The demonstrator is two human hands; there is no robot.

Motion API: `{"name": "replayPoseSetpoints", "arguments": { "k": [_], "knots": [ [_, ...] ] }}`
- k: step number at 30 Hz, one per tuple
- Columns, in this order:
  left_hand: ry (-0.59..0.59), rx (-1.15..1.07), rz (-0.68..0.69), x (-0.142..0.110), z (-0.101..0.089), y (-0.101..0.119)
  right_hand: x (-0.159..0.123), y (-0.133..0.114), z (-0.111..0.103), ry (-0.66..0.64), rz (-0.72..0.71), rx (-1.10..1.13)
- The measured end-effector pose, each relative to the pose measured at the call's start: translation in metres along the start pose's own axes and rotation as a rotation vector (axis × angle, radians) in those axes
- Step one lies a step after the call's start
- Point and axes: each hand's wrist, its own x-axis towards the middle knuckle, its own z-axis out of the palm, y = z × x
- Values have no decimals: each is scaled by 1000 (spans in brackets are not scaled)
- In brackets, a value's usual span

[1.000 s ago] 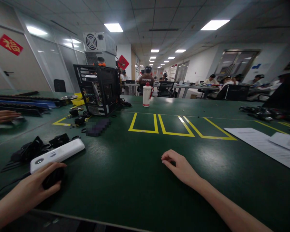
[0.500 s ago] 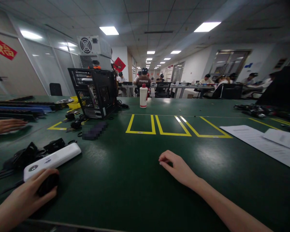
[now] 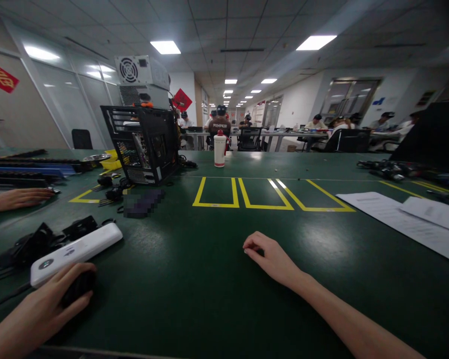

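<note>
At the lower left, my left hand (image 3: 56, 299) is wrapped round a black computer mouse (image 3: 79, 288) resting on the green tabletop (image 3: 194, 279). Just beyond it lies a long white device (image 3: 80, 252) with a dark round spot at its near end; the hand partly overlaps that end. Black straps and parts (image 3: 30, 249) are bunched behind the device. Right of centre, my right hand (image 3: 275, 257) rests on the table with its fingers curled in towards the thumb, and nothing shows in them.
An open black computer case (image 3: 160, 144) stands back left, with power supplies (image 3: 140, 72) stacked on it. A white bottle (image 3: 219, 151) stands behind yellow tape outlines (image 3: 217, 205). Papers (image 3: 381, 214) lie at right. Another person's hand (image 3: 20, 199) reaches in from the left edge. People sit farther back.
The view has turned slightly right, so the scene has shifted left. Both my hands keep their pose. The other person's hand at the left has come further into view.
</note>
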Motion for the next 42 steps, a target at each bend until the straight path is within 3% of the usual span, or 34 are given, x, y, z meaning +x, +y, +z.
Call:
{"name": "replayPoseSetpoints", "arguments": {
  "k": [4, 9, 12, 15, 18, 26, 31, 36, 42],
  "knots": [
    [-144, -181, 122, 30, 2, 68, 5, -2, 7, 41, 36, 18],
    [-194, -276, 326, 94, 21, 166, 29, -14, 20, -16, 77, 194],
    [-165, -268, 379, 127, 36, 207, 54, -19, 28, -38, 102, 325],
    [-145, -273, 395, 148, 47, 233, 76, -16, 30, 38, 161, 419],
    [-122, -295, 422, 160, 56, 246, 87, -6, 26, 98, 232, 497],
    [-91, -389, 381, 179, 74, 254, 95, 12, 12, 22, 335, 759],
    [-191, -506, 364, 182, 72, 248, 98, 17, 14, 42, 322, 725],
    [-310, -634, 536, 185, 67, 238, 91, 17, 17, 91, 223, 660],
    [-117, -574, 645, 173, 72, 241, 78, 17, 21, 176, 69, 657]
  ]
}}
